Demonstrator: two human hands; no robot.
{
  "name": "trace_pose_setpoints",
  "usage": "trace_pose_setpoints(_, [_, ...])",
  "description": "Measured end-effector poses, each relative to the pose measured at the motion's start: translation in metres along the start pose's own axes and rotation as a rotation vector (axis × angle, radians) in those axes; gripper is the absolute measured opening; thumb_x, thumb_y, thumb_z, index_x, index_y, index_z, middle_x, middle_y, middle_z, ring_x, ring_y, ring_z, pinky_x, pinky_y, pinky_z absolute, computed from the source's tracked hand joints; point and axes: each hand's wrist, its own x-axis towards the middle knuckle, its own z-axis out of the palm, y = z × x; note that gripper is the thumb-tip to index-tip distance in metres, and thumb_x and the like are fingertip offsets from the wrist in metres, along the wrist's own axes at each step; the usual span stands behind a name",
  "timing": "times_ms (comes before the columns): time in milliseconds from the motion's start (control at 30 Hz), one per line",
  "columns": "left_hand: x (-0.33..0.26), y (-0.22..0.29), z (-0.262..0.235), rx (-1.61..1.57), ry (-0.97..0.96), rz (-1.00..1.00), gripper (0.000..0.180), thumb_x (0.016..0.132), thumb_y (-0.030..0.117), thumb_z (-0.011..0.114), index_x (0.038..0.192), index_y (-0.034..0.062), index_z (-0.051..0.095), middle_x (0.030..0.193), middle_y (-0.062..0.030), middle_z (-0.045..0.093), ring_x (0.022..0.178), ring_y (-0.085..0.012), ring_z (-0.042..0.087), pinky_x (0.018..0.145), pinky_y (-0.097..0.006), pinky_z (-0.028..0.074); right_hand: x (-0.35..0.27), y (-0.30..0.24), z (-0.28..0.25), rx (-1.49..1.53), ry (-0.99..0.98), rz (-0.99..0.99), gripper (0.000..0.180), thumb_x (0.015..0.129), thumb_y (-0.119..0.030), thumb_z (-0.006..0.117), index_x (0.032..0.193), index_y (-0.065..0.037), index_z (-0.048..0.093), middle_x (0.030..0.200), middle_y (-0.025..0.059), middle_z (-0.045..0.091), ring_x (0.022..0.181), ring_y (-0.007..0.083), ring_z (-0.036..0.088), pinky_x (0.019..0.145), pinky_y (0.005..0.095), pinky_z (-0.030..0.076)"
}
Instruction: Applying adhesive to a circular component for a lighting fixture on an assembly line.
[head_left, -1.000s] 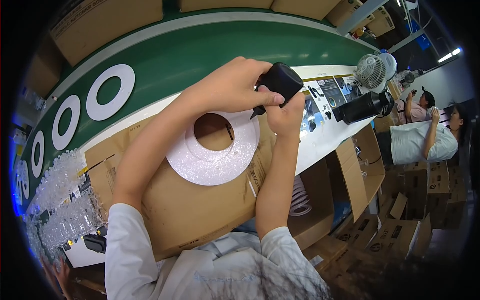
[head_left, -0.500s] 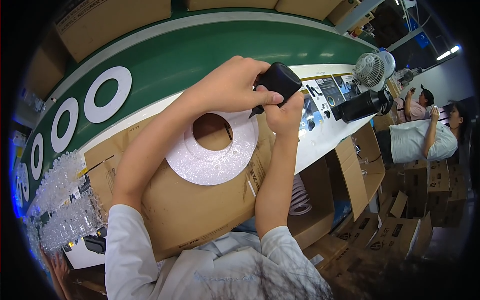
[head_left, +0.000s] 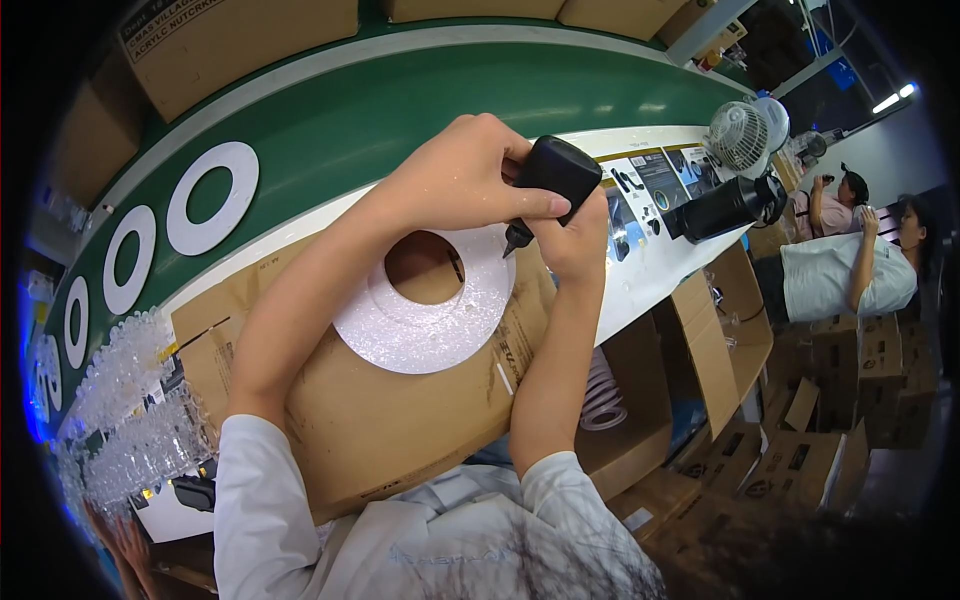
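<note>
My left hand [head_left: 480, 175] is closed around a black squeeze bottle [head_left: 560, 168], its thumb laid across the body. My right hand [head_left: 575, 235] is against the bottle's lower right side, with most of its fingers hidden behind it. The bottle is tilted, base up, and its narrow nozzle points down at the right part of a glittery white ring [head_left: 420, 335]. I cannot tell whether the tip touches the surface. A smaller raised ring surrounds the hole. The glittery ring lies on a flattened cardboard sheet [head_left: 400, 430] under my forearms.
Several white rings [head_left: 240, 190] lie along the green belt [head_left: 340, 110] at the left. Clear plastic pieces [head_left: 140, 440] are heaped beside the cardboard. To the right are a black cylindrical device [head_left: 725, 208], a fan [head_left: 738, 135], open cartons [head_left: 620, 440] and two people [head_left: 840, 270].
The bottle and both hands have shifted slightly, and the nozzle sits a little lower over the ring's right side. The white rings on the belt appear slightly shifted left in the picture.
</note>
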Motion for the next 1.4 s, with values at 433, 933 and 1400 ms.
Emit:
trace_pose_setpoints(433, [-0.002,0.001,0.003,0.023,0.057,-0.025,0.030,0.073,0.018,0.081,0.091,-0.0042,0.074,0.074,-0.0106,0.071,0.068,-0.0114,0.065,0.066,-0.027,0.051,-0.001,0.000,0.001,0.016,0.001,0.028,0.030,0.074,-0.006,0.071,0.101,0.003,0.063,0.090,0.0073,0.068,0.080,0.0141,0.064,0.070,0.0285,0.053])
trace_pose_setpoints(933, [-0.001,-0.005,-0.005,-0.078,-0.018,0.036,0.045,0.078,0.025,0.079,0.111,-0.0042,0.069,0.088,-0.0155,0.073,0.080,-0.0156,0.068,0.076,-0.030,0.054,0.003,-0.001,0.010,0.200,0.073,0.015,0.027,0.077,-0.010,0.072,0.097,0.005,0.062,0.081,0.0102,0.068,0.069,0.0164,0.066,0.061,0.0296,0.055])
trace_pose_setpoints(1400, [-0.024,-0.011,-0.039,1.082,-0.349,-0.500,0.044,0.054,0.033,0.088,0.086,0.0055,0.076,0.086,-0.0150,0.073,0.080,-0.0290,0.071,0.073,-0.037,0.058,0.005,0.010,0.003,0.470,0.472,-0.049,0.042,0.088,-0.019,0.066,0.117,0.004,0.046,0.091,0.0187,0.065,0.069,0.0229,0.064,0.057,0.0350,0.060])
